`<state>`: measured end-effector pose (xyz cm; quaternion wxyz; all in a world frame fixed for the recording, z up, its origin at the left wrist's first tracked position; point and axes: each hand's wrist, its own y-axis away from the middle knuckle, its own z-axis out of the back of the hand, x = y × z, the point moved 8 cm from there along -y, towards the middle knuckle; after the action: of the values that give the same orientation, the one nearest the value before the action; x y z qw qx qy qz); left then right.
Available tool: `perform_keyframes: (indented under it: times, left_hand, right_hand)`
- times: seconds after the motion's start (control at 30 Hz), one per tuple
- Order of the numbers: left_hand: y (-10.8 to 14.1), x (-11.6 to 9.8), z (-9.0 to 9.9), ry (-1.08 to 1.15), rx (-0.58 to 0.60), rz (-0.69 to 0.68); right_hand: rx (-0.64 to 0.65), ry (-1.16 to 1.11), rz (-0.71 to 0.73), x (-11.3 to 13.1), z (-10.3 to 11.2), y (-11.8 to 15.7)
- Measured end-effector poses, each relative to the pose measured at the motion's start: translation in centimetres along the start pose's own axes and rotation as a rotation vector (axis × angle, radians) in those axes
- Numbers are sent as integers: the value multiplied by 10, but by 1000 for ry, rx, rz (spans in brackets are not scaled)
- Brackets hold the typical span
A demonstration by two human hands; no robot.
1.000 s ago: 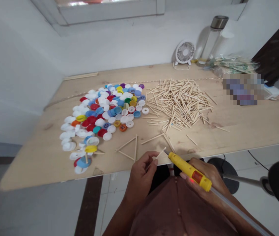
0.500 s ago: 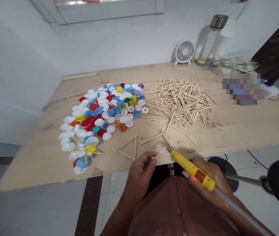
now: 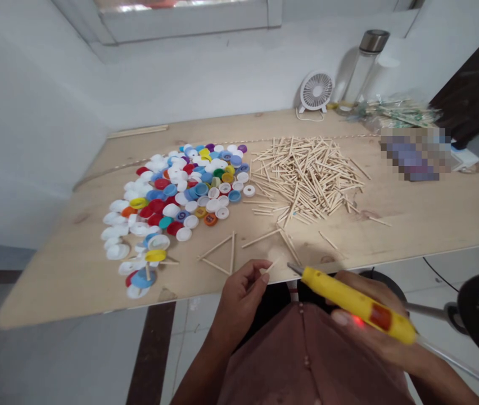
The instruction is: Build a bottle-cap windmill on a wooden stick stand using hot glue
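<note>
Near the table's front edge, my left hand [image 3: 243,295] pinches a short wooden stick [image 3: 274,263] between thumb and fingers. My right hand [image 3: 368,315] is wrapped round a yellow glue gun [image 3: 349,295], whose dark tip points left, a little apart from the stick. A red light glows by my right thumb. Left of my left hand lies a triangle of sticks [image 3: 233,253]. Two sticks meeting at an angle [image 3: 260,238] lie just beyond my hands, with a loose stick [image 3: 329,242] to their right.
Many coloured bottle caps [image 3: 167,208] cover the table's left part. A heap of sticks [image 3: 311,177] lies right of them. Behind stand a small white fan [image 3: 316,91] and a glass bottle [image 3: 356,73]. A bagged bundle [image 3: 400,112] is at the back right.
My right hand and the glue gun have moved right, so the tip has come away from the stick's end. My left hand has stayed almost still, holding the stick.
</note>
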<state>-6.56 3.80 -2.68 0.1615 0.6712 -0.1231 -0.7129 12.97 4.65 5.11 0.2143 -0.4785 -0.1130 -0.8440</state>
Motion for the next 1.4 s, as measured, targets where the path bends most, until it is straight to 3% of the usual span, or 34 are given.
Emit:
perform_keyframes:
  times: [0.1,0.17,0.33,0.43,0.53,0.7,0.97,1.07,1.27,1.4]
  left_hand:
    - [-2,1,0,-19,16,-10]
    - [-4,1,1,-24,19,-17]
    - [-4,2,3,-6,-22,-20]
    - [-4,3,5,-1,-44,-17]
    - [-6,3,2,-2,-3,-14]
    - [-3,-2,5,28,-88,-13]
    - [-4,-5,3,-19,-44,-41]
    - [-5,-8,5,-98,-18,-68]
    - [-3,-25,8,-359,-86,-224]
    - [-2,-36,2,-552,-135,-379]
  right_hand:
    - [70,52,-22,-10,-9,-2]
    - [41,53,-8,-13,2,0]
    - [-444,248,-46,-22,92,13]
    - [-487,537,-90,-41,126,10]
    - [-419,817,-128,-69,142,1]
    - [-129,885,-237,-116,144,-13]
    - [134,843,-250,-129,144,-30]
    - [180,876,-285,-136,146,-30]
    - [183,918,-202,-139,150,-27]
    - [38,1011,-77,-108,153,-17]
